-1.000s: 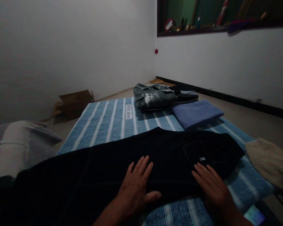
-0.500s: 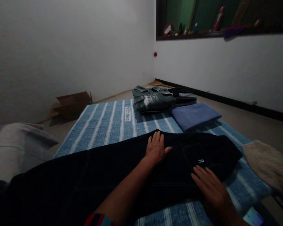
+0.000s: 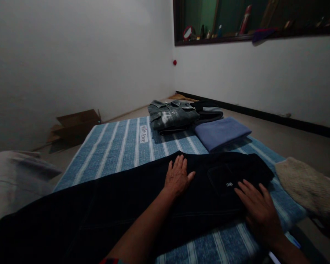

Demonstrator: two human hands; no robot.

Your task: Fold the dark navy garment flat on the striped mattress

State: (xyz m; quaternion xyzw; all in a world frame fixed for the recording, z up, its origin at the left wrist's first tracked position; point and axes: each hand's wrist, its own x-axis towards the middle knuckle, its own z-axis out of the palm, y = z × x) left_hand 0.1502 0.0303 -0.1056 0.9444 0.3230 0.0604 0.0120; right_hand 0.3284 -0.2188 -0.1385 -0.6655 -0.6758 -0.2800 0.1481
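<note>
We are smoothing the dark trousers (image 3: pixel 121 198), which lie spread across the striped blue mat (image 3: pixel 118 143) in front of us. Our left hand (image 3: pixel 177 176) rests flat, fingers together and holding nothing, on the far edge of the cloth near its middle. Our right hand (image 3: pixel 260 209) lies flat too, fingers a little spread, on the near right part just beside the pocket with the small white mark (image 3: pixel 229 184). The cloth looks fairly even under both palms, so we judge the flattening well along; a fold would call for gripping an edge or the waist end at the right, rather than pressing. Beyond the trousers, well apart, sit a folded denim shirt (image 3: pixel 172 114) and a folded blue cloth (image 3: pixel 221 132).
</note>
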